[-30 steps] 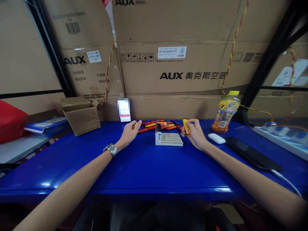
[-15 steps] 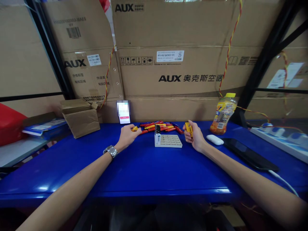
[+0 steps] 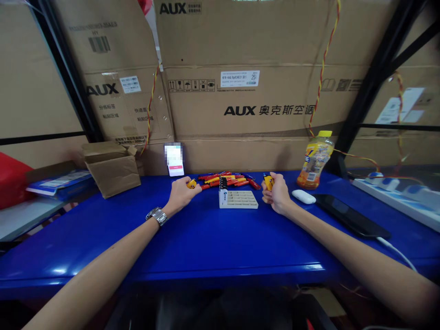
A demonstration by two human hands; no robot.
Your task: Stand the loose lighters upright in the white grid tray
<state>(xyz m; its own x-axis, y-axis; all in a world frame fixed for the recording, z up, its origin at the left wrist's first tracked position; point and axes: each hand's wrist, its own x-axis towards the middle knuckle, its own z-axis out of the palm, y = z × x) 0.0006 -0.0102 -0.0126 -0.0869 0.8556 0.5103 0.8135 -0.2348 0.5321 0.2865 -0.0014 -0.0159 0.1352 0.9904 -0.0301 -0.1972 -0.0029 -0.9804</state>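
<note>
My left hand (image 3: 180, 195), with a metal watch on the wrist, is closed around a yellow lighter (image 3: 191, 184), just left of the pile. My right hand (image 3: 277, 192) grips another yellow lighter (image 3: 268, 182) upright, its thumb near the dark top end. Between my hands stands a pale compartment tray (image 3: 240, 200). A row of black-topped lighters (image 3: 223, 184) fills its left column, while the other visible slots hold nothing. Behind the tray lies a loose pile of red, yellow and blue lighters (image 3: 237, 179). My fingers hide most of both held lighters.
A lit phone (image 3: 175, 160) leans against the large carton (image 3: 268, 128) at the back. An open cardboard box (image 3: 113, 172) stands left. On the right are a drink bottle (image 3: 314, 160), a white earphone case (image 3: 304, 196), a black phone (image 3: 350, 215) on a cable and a power strip (image 3: 398, 197).
The lighter in my right hand has turned, so its dark top now shows beside my thumb. My left hand keeps its grip. The whole view has shifted slightly.
</note>
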